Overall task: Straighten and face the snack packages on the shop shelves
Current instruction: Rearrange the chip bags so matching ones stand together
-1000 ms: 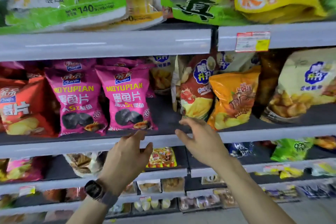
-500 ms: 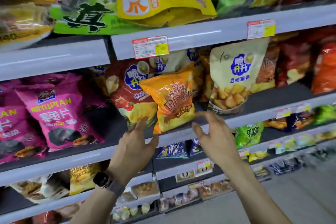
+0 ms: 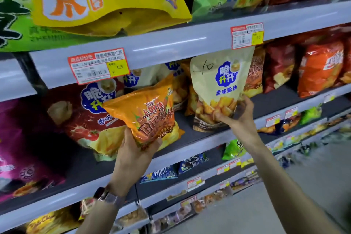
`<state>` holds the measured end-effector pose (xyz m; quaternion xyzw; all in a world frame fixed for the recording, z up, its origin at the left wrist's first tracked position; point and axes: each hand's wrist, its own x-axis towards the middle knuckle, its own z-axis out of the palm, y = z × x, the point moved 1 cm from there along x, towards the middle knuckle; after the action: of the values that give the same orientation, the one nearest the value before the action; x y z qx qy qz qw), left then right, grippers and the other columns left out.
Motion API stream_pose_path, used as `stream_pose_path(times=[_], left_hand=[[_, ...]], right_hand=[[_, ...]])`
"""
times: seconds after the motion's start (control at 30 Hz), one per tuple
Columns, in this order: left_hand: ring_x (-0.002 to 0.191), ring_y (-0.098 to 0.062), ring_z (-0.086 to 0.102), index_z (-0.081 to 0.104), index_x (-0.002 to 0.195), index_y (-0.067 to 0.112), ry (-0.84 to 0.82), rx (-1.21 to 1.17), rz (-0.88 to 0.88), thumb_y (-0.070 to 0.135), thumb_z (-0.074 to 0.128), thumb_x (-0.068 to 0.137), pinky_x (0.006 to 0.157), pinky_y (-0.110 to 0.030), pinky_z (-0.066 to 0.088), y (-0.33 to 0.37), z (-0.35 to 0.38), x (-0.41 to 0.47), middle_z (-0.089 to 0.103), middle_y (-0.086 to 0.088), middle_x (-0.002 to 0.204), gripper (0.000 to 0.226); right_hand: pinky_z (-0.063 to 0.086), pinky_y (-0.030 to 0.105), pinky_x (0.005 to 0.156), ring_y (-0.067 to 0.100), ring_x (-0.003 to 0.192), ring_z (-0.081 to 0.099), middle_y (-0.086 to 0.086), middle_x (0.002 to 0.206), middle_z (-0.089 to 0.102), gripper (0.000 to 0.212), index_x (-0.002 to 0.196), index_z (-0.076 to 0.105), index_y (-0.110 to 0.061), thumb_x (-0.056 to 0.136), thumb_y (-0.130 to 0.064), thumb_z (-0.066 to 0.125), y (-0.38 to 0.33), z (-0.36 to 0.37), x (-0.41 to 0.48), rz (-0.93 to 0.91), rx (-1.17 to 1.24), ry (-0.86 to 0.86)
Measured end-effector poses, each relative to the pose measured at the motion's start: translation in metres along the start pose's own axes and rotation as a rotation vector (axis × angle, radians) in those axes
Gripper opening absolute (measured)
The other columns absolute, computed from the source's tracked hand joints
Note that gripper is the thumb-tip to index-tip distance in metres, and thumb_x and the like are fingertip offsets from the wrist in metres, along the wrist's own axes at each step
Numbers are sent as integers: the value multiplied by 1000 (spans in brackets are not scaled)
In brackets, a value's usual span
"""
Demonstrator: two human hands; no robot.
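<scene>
Yellow bag point(image 3: 114, 11) cropped at top, right price tag point(image 3: 247, 35) unreadable; lower packets point(image 3: 207, 201) blurred

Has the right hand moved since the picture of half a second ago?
Yes. The right hand rose from below the shelf edge to above it, and now grips the bottom of the cream bag.

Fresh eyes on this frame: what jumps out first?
Dead centre, the left hand grips a tilted orange chip bag by its lower end, at the front of the middle shelf. Beside it, the right hand holds an upright cream pouch by its bottom corner. Above left, a big yellow bag sags at the edge of the top shelf.
</scene>
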<state>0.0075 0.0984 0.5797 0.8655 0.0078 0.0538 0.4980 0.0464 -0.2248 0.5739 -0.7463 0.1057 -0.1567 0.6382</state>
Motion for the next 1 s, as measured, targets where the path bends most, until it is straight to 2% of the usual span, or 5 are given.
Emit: stream_pose_path(times=[0.1, 0.33, 0.6, 0.73, 1.0], left_hand=[[105, -20, 64, 42, 144, 36, 50, -42, -26, 38, 87, 85, 88, -34, 47, -1, 8, 7, 68, 11, 123, 74], [97, -2, 73, 60, 133, 29, 166, -102, -86, 44, 86, 77, 87, -42, 61, 12, 25, 9, 78, 19, 111, 64], [82, 8, 71, 66, 120, 16, 425, -97, -140, 21, 86, 81, 69, -11, 54, 38, 43, -24, 77, 28, 93, 44], [97, -11, 77, 69, 117, 29, 575, -147, -163, 27, 86, 80, 82, -34, 58, 45, 38, -53, 80, 11, 107, 42], [96, -15, 78, 69, 120, 25, 704, -198, -213, 28, 85, 78, 82, -39, 61, 43, 11, -105, 81, 5, 107, 46]], right_hand=[[43, 6, 96, -22, 120, 48, -19, 143, 45, 99, 151, 23, -32, 79, -9, 87, 5, -16, 14, -28, 56, -87], [53, 31, 101, 9, 118, 67, -8, 126, 73, 83, 139, 56, -22, 64, -25, 91, 15, -48, 65, -72, -3, -301], [49, 6, 80, -4, 101, 70, -20, 106, 77, 56, 120, 68, -19, 69, -12, 91, 20, -57, 93, -96, -23, -546], [52, 11, 80, 1, 101, 72, -17, 105, 78, 55, 119, 68, -17, 68, -13, 89, 24, -42, 83, -124, 5, -589], [49, 27, 95, -2, 111, 64, -25, 108, 74, 54, 121, 65, -31, 74, -36, 90, 8, 37, 40, -159, -48, -762]])
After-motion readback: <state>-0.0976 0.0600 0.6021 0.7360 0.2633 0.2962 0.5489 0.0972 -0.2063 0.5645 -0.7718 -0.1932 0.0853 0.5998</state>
